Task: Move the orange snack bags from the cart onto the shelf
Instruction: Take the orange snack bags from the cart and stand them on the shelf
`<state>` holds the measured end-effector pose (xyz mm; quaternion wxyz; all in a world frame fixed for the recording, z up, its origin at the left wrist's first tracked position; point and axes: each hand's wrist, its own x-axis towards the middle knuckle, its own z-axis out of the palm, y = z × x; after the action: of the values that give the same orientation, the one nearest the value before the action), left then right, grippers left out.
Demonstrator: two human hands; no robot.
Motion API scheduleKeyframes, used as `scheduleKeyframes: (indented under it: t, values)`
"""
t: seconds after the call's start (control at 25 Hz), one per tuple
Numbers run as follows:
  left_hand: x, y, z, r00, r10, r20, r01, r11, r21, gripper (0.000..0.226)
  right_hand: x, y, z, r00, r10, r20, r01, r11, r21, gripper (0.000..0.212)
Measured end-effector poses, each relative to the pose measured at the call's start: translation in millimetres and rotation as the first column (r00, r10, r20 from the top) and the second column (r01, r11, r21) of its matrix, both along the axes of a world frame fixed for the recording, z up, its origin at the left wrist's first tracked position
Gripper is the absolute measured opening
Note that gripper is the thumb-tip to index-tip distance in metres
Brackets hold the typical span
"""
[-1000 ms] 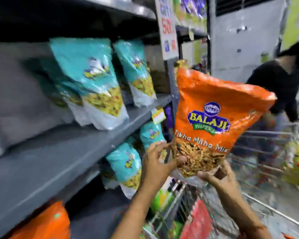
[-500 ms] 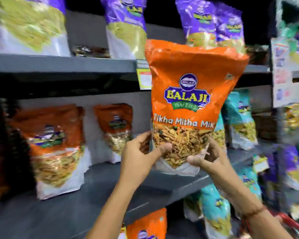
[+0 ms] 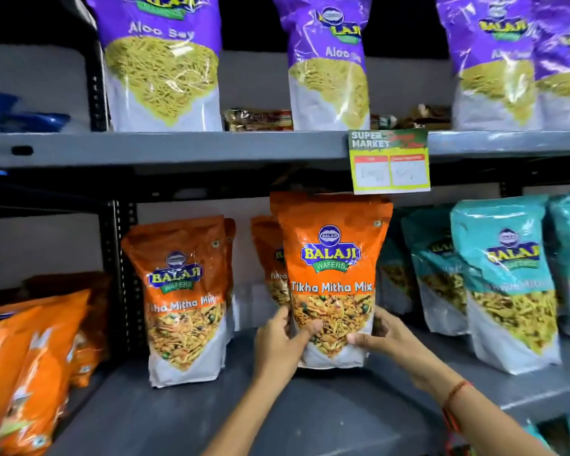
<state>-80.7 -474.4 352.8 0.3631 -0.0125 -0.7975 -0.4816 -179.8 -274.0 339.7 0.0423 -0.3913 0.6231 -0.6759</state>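
Now the orange snack bag stands upright on the grey shelf, where half a second ago it was held up in the air in front of the purple row, and a second ago it was over the cart. Both hands remain on it: the left hand wraps its lower left edge with the thumb pressed across the clear window, and the right hand clasps the lower right corner, fingers curled behind and thumb in front. Its base looks to be touching the shelf board, so by my reading the placing is nearly done and only the letting go is left (the cart is out of view, so how many bags remain cannot be told). It sits directly in front of another orange bag of the same kind, with one more orange bag standing just to its left and teal bags to its right. The held bag reads "BALAJI WAFERS" under a small round Balaji emblem, then "Tikha Mitha Mix" in white; the neighbour to the left carries the same wording. On the shelf above, the purple bags read "Aloo Sev". A yellow-green price tag hanging from that upper edge says "SUPER MARKET"; the handwriting in its two white boxes is too faint to read.
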Motion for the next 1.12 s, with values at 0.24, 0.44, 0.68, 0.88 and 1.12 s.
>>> scheduleKeyframes:
  t: [0.24,0.44,0.68,0.88,1.12]
  values:
    - [-40,-11,-9,0.983,0.155,0.097,-0.158,0.987,0.024,0.05,-52,-26,5,0.996,0.032,0.083,-0.041,0.993,0.114,0.055]
    - [-52,-15,-16,0.958,0.244,0.147,-0.243,0.97,-0.028,0.057,-72,-35,-5,0.968,0.169,0.187,-0.187,0.978,0.087,0.052]
    - [-54,-19,-16,0.953,0.26,0.156,-0.255,0.966,-0.054,0.056,-79,-42,-9,0.95,0.216,0.225,-0.235,0.97,0.064,0.054]
    - [-52,-22,-16,0.959,0.234,0.16,-0.231,0.972,-0.035,0.057,-72,-42,-11,0.97,0.112,0.217,-0.131,0.988,0.077,0.072]
    - [-27,2,3,0.951,0.281,-0.13,-0.283,0.959,0.01,0.071,-21,-22,7,0.926,-0.36,0.112,0.37,0.925,-0.082,0.093]
